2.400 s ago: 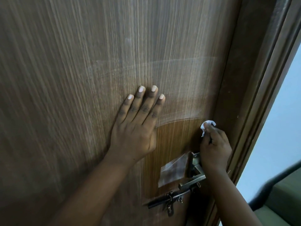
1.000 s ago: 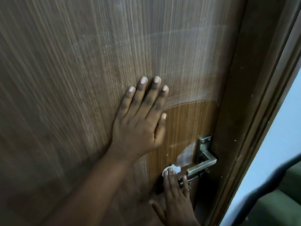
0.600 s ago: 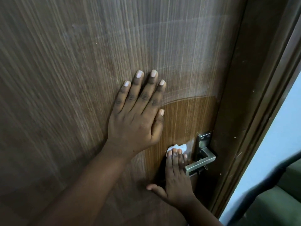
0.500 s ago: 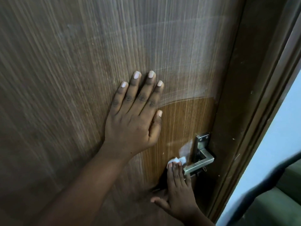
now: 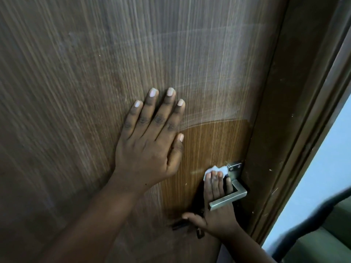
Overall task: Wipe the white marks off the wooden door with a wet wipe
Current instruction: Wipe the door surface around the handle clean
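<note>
Left of the angular brushed-metal door handle (image 5: 228,198), the left hand (image 5: 150,149) lies flat with fingers straight on the brown wood-grain door (image 5: 76,92). The right hand (image 5: 218,202) reaches up behind that handle, straight fingers pressing a crumpled white wet wipe (image 5: 216,170) against the door beside the handle's plate.

Dim overall, with pale daylight entering through the bright gap (image 5: 322,177) at right, a dark shadow beneath the door handle (image 5: 228,199), soft motion blur and wide-angle bending at the edges.
</note>
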Demonstrator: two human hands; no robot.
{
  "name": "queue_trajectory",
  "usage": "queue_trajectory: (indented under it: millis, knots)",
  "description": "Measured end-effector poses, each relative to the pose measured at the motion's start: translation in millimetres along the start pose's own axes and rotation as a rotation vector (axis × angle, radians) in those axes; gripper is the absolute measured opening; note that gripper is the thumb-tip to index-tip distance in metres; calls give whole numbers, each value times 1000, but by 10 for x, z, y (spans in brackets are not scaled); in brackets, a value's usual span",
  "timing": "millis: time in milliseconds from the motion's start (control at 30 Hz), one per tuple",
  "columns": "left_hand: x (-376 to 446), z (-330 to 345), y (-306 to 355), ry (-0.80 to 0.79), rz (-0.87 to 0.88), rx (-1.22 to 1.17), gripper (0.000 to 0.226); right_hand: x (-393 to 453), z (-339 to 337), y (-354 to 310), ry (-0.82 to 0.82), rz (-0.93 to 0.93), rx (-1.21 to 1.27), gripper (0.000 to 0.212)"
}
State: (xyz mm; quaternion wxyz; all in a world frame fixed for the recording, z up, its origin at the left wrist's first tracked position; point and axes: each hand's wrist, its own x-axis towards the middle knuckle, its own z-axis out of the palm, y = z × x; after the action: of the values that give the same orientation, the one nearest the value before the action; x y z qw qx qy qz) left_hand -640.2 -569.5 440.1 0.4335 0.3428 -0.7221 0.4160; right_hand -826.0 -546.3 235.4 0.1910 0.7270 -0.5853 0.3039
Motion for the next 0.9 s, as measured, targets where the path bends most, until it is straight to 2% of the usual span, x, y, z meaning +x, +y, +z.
queue_trajectory:
  millis: [67, 133, 300, 433, 533, 733, 900]
  knots:
    - [-7, 0, 7, 2, -1, 0, 56, 72, -24, -1, 83, -23, 15, 122]
    - [-4, -3, 13, 4, 1, 0, 55, 31, -9, 3, 77, -19, 6, 121]
    - [5, -12, 16, 5, 3, -13, 54, -311, 158, 4, -157, 91, -22, 120]
    - [-4, -12, 12, 4, 7, 3, 55, -606, 272, 27, -253, 130, 5, 121]
    - [6, -15, 11, 6, 4, -5, 55, -507, 204, 51, -215, 123, 8, 120]
    - [0, -8, 24, -2, 7, -9, 54, 72, -29, -108, 41, 179, 220, 115]
    - [-24, -1, 40, -21, -6, -11, 55, -225, 71, -259, -126, 299, 111, 114]
